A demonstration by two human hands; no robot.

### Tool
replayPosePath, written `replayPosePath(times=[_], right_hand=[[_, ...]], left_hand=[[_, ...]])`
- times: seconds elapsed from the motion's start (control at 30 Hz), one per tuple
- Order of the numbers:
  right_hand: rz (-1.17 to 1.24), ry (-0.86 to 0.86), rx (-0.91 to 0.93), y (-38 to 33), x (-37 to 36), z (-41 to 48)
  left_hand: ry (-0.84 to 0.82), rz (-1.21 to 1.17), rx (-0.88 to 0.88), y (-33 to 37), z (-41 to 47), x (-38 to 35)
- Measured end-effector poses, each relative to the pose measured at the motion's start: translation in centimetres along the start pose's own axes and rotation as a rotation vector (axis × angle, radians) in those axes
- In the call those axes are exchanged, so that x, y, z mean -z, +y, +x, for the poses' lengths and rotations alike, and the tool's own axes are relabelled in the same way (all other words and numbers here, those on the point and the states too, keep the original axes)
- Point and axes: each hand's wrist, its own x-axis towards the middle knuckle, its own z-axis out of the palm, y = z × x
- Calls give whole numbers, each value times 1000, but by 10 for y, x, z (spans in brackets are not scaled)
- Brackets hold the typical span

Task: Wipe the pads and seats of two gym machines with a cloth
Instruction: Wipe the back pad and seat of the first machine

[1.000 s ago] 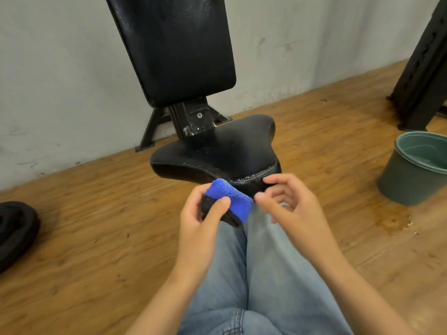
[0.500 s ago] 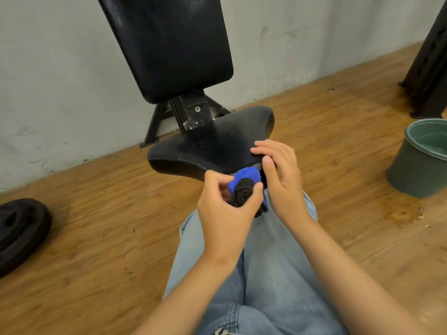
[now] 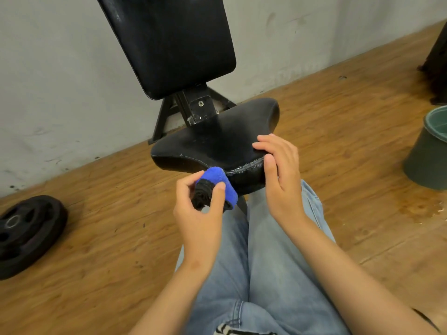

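Note:
A black gym seat (image 3: 215, 143) stands in front of me, with its black back pad (image 3: 169, 42) tilted up against the grey wall. A rolled blue and black cloth (image 3: 219, 183) is pinched in my left hand (image 3: 200, 213), just in front of the seat's near edge. My right hand (image 3: 280, 172) rests on the seat's near right corner, fingers fairly straight, thumb along the torn seam. It holds nothing.
A green bucket (image 3: 428, 160) stands on the wooden floor at the right, beside a wet patch (image 3: 420, 209). A black weight plate (image 3: 26, 230) lies at the left. A dark machine frame (image 3: 437, 68) rises at the far right. My jeans-clad legs (image 3: 261, 262) fill the foreground.
My right hand has let go of the cloth and moved right onto the seat's corner. My left hand keeps the rolled cloth and has drawn slightly back.

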Motion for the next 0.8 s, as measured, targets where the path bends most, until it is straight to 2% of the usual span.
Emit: replayPosePath(times=[0.17,0.4,0.57,0.67,0.8], right_hand=[[-15,65,6,-3,-8,1],[-90,107,1,-11,-17,5],[-193,96,71,-15,-18,8],[-261,62,171,-13,-17,12],[-242,14,198,-12,-16,15]], left_hand=[[-79,34,-80,-1,-8,-1],[-58,89,-17,-36,39,11],[-9,109,37,-48,58,14],[-65,75,25,-42,41,12],[-126,71,-14,-48,30,15]])
